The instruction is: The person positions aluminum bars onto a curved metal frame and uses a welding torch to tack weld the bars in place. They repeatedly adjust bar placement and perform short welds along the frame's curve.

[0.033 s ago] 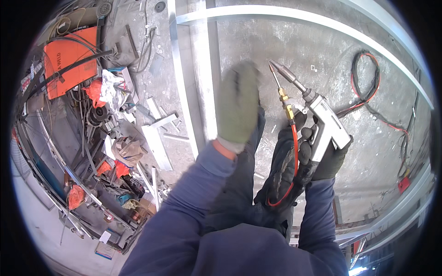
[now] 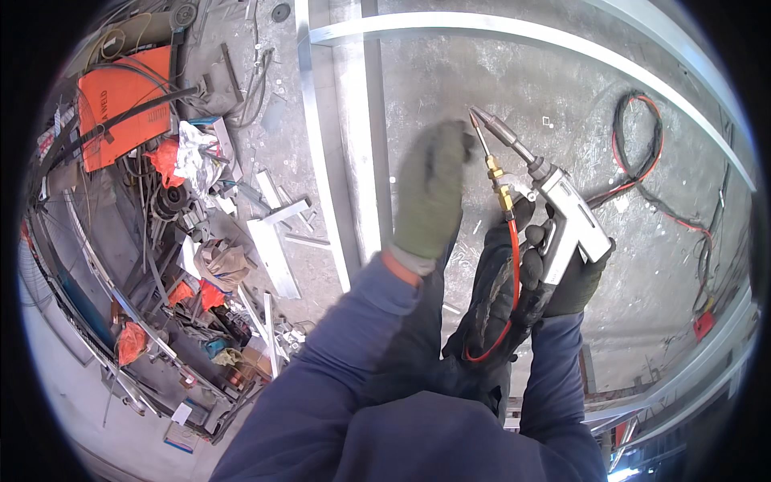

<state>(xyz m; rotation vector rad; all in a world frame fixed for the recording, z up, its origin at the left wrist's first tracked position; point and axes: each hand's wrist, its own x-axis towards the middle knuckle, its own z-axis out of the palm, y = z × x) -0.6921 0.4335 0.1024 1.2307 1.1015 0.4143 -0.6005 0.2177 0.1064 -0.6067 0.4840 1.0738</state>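
Note:
A silver-white welding gun (image 2: 570, 210) points up and left, its grip wrapped by the gloved fingers of my right hand (image 2: 577, 287). Alongside its pointed nozzle (image 2: 514, 143) runs a thin feed tube with brass fittings (image 2: 498, 178). From those fittings a red hose (image 2: 516, 261) curves down toward my lap. My left hand (image 2: 427, 191), in an olive glove with dark fingers, hovers just left of the nozzle tip. Its fingers look bent but are blurred by motion, so what they hold, if anything, is hidden.
Bright metal frame bars (image 2: 353, 153) stand left of my left hand, with another bar (image 2: 498, 22) across the top. A coiled black-and-red cable (image 2: 660, 132) lies on the concrete floor. Metal offcuts (image 2: 273, 257) and an orange panel (image 2: 127, 108) clutter the left side.
My left hand has shifted slightly right and down, and its fingers appear more bent. My right hand and the welding gun stay nearly still.

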